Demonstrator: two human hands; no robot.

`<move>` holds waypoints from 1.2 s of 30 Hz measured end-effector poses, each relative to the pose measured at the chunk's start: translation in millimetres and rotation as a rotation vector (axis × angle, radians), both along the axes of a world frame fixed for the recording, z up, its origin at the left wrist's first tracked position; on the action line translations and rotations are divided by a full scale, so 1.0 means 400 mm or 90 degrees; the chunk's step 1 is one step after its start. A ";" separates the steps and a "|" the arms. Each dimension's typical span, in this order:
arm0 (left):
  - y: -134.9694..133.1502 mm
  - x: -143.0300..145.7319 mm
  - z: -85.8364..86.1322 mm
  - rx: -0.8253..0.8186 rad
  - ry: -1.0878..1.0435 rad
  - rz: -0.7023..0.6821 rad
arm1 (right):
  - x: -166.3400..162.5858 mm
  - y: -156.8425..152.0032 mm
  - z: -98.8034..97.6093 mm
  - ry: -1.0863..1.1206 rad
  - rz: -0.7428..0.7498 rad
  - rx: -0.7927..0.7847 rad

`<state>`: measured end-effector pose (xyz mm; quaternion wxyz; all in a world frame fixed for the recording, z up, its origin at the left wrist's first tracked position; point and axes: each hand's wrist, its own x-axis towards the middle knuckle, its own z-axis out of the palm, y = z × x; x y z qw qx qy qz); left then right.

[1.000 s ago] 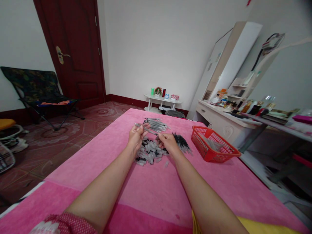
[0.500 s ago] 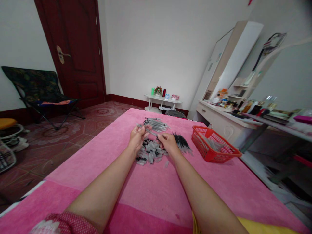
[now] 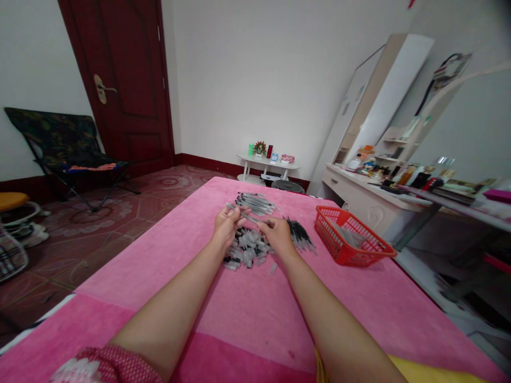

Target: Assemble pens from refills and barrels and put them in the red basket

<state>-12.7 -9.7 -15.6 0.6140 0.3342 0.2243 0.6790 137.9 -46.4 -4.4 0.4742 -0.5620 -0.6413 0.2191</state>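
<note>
My left hand (image 3: 226, 225) is closed around a thin grey pen (image 3: 243, 214) that juts out to both sides of the fingers. My right hand (image 3: 276, 234) pinches the same pen at its right end. Both hands hover over a heap of small clear and black pen parts (image 3: 247, 251) on the pink cloth (image 3: 239, 314). Behind the hands lies a row of finished grey pens (image 3: 255, 203), and to the right of my right hand a bundle of black refills (image 3: 300, 234).
A red plastic basket (image 3: 351, 242) with a few pens stands to the right on the cloth. Further right are a dressing table (image 3: 371, 197) and mirror. A small white table (image 3: 265, 166), a dark door (image 3: 123, 85) and a folding chair (image 3: 59, 146) stand beyond.
Both hands have drawn a little closer together along the pen; the right hand slid slightly left and up. The camera shifted a touch.
</note>
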 end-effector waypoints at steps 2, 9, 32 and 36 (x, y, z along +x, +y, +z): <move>0.002 0.000 -0.003 -0.003 -0.001 0.007 | 0.001 0.002 -0.001 -0.002 -0.015 0.033; 0.004 -0.004 -0.006 0.002 0.004 0.017 | -0.002 0.001 -0.005 -0.005 0.035 -0.034; 0.002 -0.003 -0.003 -0.017 0.010 0.020 | -0.004 -0.005 0.000 0.077 0.046 -0.052; 0.002 0.003 -0.008 -0.028 0.019 0.024 | 0.005 -0.011 0.013 -0.068 -0.009 0.015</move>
